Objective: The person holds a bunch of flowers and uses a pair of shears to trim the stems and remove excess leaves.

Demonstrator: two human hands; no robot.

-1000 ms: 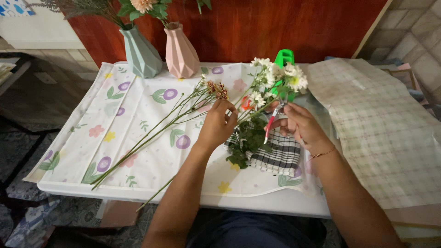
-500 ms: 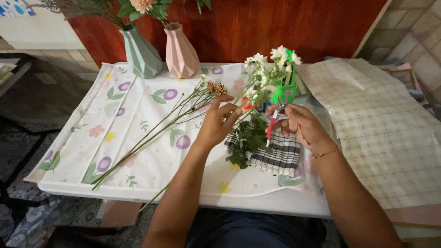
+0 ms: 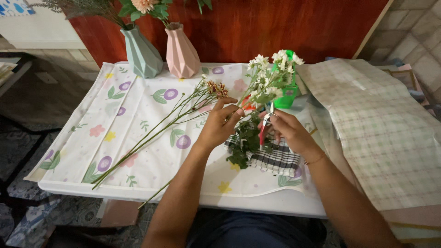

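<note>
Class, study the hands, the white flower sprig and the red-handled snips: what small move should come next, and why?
Probably close the snips on the stem. The left hand holds the white flower sprig raised off the table, the right hand has the blades up against its stem, and cut leaves already lie on the checked cloth below.

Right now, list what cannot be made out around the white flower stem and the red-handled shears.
Head view only:
- Blades of the red-handled shears: too small and buried in leaves to tell open from closed.
- Cut point on the white daisy stem: hidden behind the left hand and foliage.
- Right hand palm and its grip on the handles: turned away.
- Green plastic container: blocked by blooms.
- Blooms in the mint-green faceted vase: cut off by the top edge.
</note>
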